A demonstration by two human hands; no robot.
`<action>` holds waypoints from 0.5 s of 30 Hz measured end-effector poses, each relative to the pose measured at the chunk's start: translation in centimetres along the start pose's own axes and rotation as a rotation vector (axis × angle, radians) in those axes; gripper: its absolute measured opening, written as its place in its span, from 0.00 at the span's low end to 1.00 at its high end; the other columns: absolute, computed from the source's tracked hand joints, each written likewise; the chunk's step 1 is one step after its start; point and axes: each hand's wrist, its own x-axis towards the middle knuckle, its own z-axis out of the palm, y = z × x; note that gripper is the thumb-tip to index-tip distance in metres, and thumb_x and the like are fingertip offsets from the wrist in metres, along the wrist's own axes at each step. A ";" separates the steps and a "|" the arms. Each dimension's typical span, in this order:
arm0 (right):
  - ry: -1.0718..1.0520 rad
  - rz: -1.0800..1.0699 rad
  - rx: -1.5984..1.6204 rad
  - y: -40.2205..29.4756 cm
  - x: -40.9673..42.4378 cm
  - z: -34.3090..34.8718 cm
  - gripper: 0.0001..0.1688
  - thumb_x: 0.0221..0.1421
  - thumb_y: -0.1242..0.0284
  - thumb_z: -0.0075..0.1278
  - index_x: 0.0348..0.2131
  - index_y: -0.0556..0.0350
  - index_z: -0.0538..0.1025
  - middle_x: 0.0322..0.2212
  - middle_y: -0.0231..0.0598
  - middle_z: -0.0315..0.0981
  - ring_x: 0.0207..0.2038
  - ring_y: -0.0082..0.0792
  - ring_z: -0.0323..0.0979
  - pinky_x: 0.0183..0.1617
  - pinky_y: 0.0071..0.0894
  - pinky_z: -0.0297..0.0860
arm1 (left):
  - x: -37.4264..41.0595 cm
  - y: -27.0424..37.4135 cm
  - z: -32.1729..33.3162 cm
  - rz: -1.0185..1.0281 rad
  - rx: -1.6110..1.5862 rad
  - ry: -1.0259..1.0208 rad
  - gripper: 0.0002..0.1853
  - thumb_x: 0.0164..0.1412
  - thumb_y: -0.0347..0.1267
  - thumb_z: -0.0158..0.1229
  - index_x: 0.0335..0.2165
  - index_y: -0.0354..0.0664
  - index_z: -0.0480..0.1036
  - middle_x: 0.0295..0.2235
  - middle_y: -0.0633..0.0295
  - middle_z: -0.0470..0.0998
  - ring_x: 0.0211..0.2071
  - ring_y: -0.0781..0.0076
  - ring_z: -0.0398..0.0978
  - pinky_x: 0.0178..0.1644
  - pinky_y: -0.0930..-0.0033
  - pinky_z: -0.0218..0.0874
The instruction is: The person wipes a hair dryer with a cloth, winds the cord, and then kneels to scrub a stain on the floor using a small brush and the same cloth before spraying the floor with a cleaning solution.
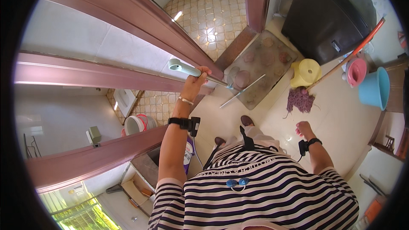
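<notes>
My left hand [196,80] grips the pole of a long-handled floor squeegee [214,80], just below its pale green grip. The grip ends in a hanging loop, held up beside a pink door frame. Down the metal pole, a thin pale blade [252,84] lies across the edge of a grey mat [255,100] patterned with rounded shapes. Low at my other side hangs my right hand [303,130], its fingers curled and nothing visible in them. A string mop [300,99] with a wooden handle lies beyond that hand.
A yellow plastic stool [306,72] stands by the mop, before a dark refrigerator [329,19]. Pink basin [356,72] and blue bucket [375,88] are at the right. Pink door frames [153,22] border tiled rooms; a white bucket [135,126] sits in the left one.
</notes>
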 end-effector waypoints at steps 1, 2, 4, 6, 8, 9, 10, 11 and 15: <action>0.017 -0.002 -0.012 0.1 0.0 0.0 0.08 0.57 0.74 0.43 0.29 0.57 0.75 0.19 0.40 0.74 0.16 0.31 0.72 0.14 0.31 0.65 | 0.9 -1.1 -0.4 -0.029 -0.041 0.041 0.09 0.67 0.30 0.49 0.44 0.38 0.69 0.43 0.62 0.75 0.48 0.73 0.71 0.48 0.68 0.67; 0.018 -0.014 0.001 -0.2 -0.3 0.0 0.08 0.57 0.74 0.44 0.29 0.57 0.75 0.19 0.40 0.74 0.16 0.31 0.72 0.15 0.32 0.65 | 1.5 -2.9 -1.3 -0.035 -0.096 0.160 0.12 0.67 0.33 0.51 0.44 0.36 0.69 0.41 0.61 0.75 0.47 0.72 0.71 0.46 0.66 0.69; 0.019 -0.019 0.016 -0.6 -1.0 0.0 0.09 0.58 0.73 0.45 0.30 0.58 0.75 0.19 0.39 0.74 0.16 0.31 0.71 0.15 0.32 0.65 | 2.9 -6.0 -4.2 0.065 0.011 0.289 0.14 0.66 0.35 0.52 0.43 0.34 0.69 0.38 0.61 0.73 0.44 0.71 0.71 0.45 0.66 0.70; 0.034 0.032 0.056 -0.3 -2.0 -0.1 0.09 0.57 0.71 0.46 0.30 0.57 0.76 0.19 0.38 0.74 0.16 0.31 0.71 0.16 0.32 0.65 | 4.0 -4.9 -3.8 0.048 -0.083 0.454 0.17 0.64 0.38 0.56 0.40 0.31 0.69 0.32 0.63 0.70 0.37 0.72 0.70 0.42 0.67 0.71; 0.035 0.039 0.060 0.4 -2.2 -0.1 0.09 0.56 0.70 0.47 0.31 0.55 0.76 0.19 0.37 0.74 0.16 0.30 0.71 0.16 0.31 0.65 | 4.4 -4.8 -4.3 0.028 -0.063 0.430 0.18 0.64 0.39 0.56 0.39 0.31 0.70 0.31 0.64 0.68 0.35 0.74 0.69 0.41 0.68 0.71; 0.030 0.041 0.056 0.6 -2.3 -0.1 0.09 0.56 0.70 0.47 0.31 0.55 0.76 0.19 0.37 0.74 0.16 0.30 0.71 0.16 0.31 0.65 | 4.5 -4.9 -4.7 0.017 -0.056 0.418 0.18 0.64 0.39 0.56 0.38 0.31 0.70 0.30 0.65 0.68 0.34 0.75 0.69 0.40 0.69 0.71; 0.021 0.039 0.046 0.8 -2.3 -0.1 0.09 0.56 0.70 0.47 0.31 0.55 0.76 0.19 0.37 0.74 0.16 0.30 0.71 0.16 0.31 0.65 | 4.5 -5.1 -5.0 -0.015 -0.039 0.421 0.18 0.62 0.38 0.58 0.41 0.32 0.70 0.34 0.64 0.70 0.34 0.76 0.69 0.38 0.70 0.71; 0.012 0.036 0.034 0.8 -2.1 -0.2 0.09 0.56 0.70 0.46 0.31 0.55 0.76 0.19 0.38 0.74 0.17 0.30 0.72 0.16 0.31 0.64 | 4.1 -5.5 -5.0 -0.007 -0.020 0.446 0.18 0.61 0.37 0.58 0.43 0.32 0.70 0.36 0.63 0.71 0.34 0.76 0.70 0.38 0.70 0.70; -0.017 0.030 0.022 -0.9 -1.8 -0.1 0.09 0.55 0.71 0.47 0.33 0.56 0.76 0.19 0.38 0.75 0.17 0.30 0.71 0.17 0.30 0.65 | 2.0 -4.1 -4.3 -0.053 0.140 0.565 0.26 0.57 0.36 0.61 0.51 0.35 0.68 0.45 0.55 0.74 0.35 0.76 0.73 0.35 0.71 0.70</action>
